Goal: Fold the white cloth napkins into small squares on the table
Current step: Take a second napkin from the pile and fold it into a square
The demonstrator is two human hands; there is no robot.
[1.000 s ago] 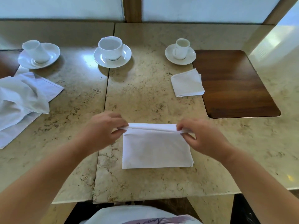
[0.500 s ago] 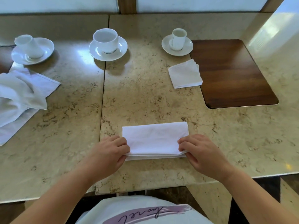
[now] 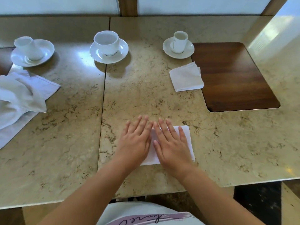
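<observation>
A white napkin (image 3: 188,140), folded into a flat band, lies on the marble table (image 3: 146,95) near its front edge. My left hand (image 3: 135,142) and my right hand (image 3: 170,143) rest flat on it side by side, fingers spread, palms down, covering most of the cloth. Only its right end and a strip between the hands show. A finished folded square napkin (image 3: 186,77) sits farther back on the right. A heap of unfolded white napkins (image 3: 21,96) lies at the left edge.
Three white cups on saucers stand along the back: left (image 3: 30,51), middle (image 3: 108,46), right (image 3: 178,46). A dark wooden inset panel (image 3: 233,77) lies to the right of the folded square. A seam (image 3: 103,101) runs between the two table slabs.
The far edge of the napkin was pinched and brought toward me, halving it. Both hands then let go of the corners and now lie flat on top of the cloth.
</observation>
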